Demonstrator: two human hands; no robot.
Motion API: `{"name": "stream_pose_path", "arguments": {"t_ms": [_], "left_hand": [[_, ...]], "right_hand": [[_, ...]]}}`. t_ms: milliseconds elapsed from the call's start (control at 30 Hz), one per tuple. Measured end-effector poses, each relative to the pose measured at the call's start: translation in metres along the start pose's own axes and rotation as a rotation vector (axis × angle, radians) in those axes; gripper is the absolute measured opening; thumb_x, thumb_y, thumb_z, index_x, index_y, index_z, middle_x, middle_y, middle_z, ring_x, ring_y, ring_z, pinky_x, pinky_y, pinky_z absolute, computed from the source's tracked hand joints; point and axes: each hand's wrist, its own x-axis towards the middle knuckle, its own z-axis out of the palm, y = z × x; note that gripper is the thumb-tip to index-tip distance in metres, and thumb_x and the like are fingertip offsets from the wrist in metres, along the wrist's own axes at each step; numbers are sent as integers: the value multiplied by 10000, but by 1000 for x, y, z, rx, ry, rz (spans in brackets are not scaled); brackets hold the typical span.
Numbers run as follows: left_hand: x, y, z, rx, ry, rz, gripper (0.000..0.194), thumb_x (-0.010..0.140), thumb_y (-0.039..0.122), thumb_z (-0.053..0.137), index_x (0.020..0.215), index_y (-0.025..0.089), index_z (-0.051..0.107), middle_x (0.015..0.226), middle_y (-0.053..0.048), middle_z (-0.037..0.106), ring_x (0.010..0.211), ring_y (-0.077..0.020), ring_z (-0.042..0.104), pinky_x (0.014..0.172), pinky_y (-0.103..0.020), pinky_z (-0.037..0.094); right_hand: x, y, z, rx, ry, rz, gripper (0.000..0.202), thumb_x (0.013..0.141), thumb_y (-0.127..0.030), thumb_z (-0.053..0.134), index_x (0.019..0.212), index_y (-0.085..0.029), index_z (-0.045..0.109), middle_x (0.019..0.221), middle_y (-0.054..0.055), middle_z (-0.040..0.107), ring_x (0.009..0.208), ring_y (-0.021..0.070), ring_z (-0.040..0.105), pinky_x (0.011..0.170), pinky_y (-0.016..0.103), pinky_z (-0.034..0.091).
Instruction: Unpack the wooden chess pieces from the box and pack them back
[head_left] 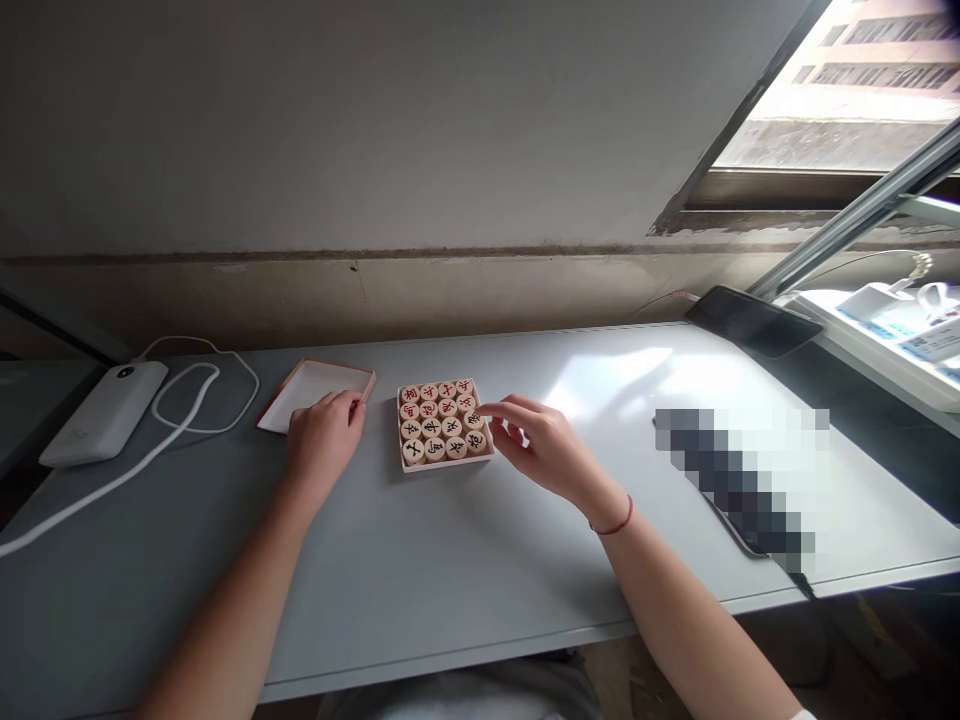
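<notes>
An open box stands near the middle of the grey table, filled with several round wooden pieces that bear red and black characters. My right hand is at the box's right edge, its index fingertip over or on a piece in the right column; its fingers are apart and nothing shows in them. To the left lies the box lid, its pale inside facing up. My left hand rests at the lid's right front side, with its fingers curled round the lid's edge.
A white power bank with a looping white cable lies at the far left. A blurred dark device is on the right. At the back right a phone leans by a white shelf.
</notes>
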Motion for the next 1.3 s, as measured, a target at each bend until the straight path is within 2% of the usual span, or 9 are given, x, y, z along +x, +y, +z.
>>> {"name": "stream_pose_path", "arguments": {"t_ms": [167, 267, 367, 467, 633, 733, 833, 967, 1300], "left_hand": [[6, 11, -15, -953, 251, -172, 246, 814, 419, 580, 950, 216, 615, 924, -37, 682, 848, -189, 635, 731, -289, 489], [4, 24, -24, -1479, 89, -301, 243, 774, 412, 642, 928, 225, 617, 934, -17, 691, 824, -171, 650, 676, -259, 516], [-1, 33, -25, -1678, -95, -429, 210, 771, 370, 662, 910, 214, 642, 871, -10, 704, 734, -159, 657, 581, -231, 520], [-5, 41, -22, -1759, -207, -514, 189, 788, 315, 653, 934, 196, 650, 877, -13, 710, 714, -145, 662, 583, -223, 539], [-7, 47, -13, -1619, -239, -657, 418, 805, 223, 641, 1210, 241, 539, 887, -6, 711, 677, -115, 661, 597, -212, 542], [-6, 41, -2, -1394, -229, -625, 487, 839, 306, 609, 1305, 262, 475, 902, -14, 711, 684, -117, 656, 618, -226, 539], [-3, 32, 12, -1113, -168, -437, 475, 824, 459, 587, 1221, 198, 575, 913, -46, 705, 645, -125, 625, 589, -235, 514], [-3, 27, 23, -905, -219, -326, 546, 809, 601, 502, 1118, 173, 639, 956, -69, 702, 666, -150, 618, 576, -250, 493], [-11, 27, 10, -580, -331, -345, 229, 804, 397, 463, 923, 220, 547, 765, -2, 679, 648, -165, 629, 578, -256, 448]], "right_hand": [[2, -5, 4, 117, 105, 45, 238, 909, -236, 454, 1081, -223, 617, 868, 44, 629, 659, 116, 562, 574, 254, 463], [2, -8, 10, 296, 73, 157, 311, 917, -334, 484, 1210, -234, 513, 1007, 67, 645, 742, 134, 604, 577, 253, 491], [2, -9, 16, 570, 23, 264, 472, 905, -418, 509, 1327, -263, 362, 1169, 97, 596, 798, 139, 621, 626, 274, 531], [2, -9, 20, 821, 21, 300, 490, 905, -445, 504, 1332, -273, 335, 1079, 80, 611, 758, 130, 614, 641, 292, 538], [4, -13, 18, 884, 96, 332, 487, 896, -433, 524, 1336, -290, 372, 833, 9, 598, 658, 116, 553, 579, 277, 502], [6, -14, 18, 802, 58, 378, 456, 917, -447, 463, 1330, -257, 423, 827, 29, 594, 647, 122, 546, 535, 266, 477], [6, -9, 23, 702, 38, 396, 483, 920, -466, 430, 1347, -240, 415, 894, 57, 618, 696, 140, 574, 556, 270, 488], [4, 0, 30, 589, 62, 410, 493, 888, -481, 474, 1319, -242, 451, 979, 71, 642, 758, 160, 590, 612, 283, 498], [2, -9, 14, 436, -129, 485, 375, 881, -471, 432, 1179, -255, 500, 703, -12, 607, 560, 123, 487, 489, 230, 365]]}}
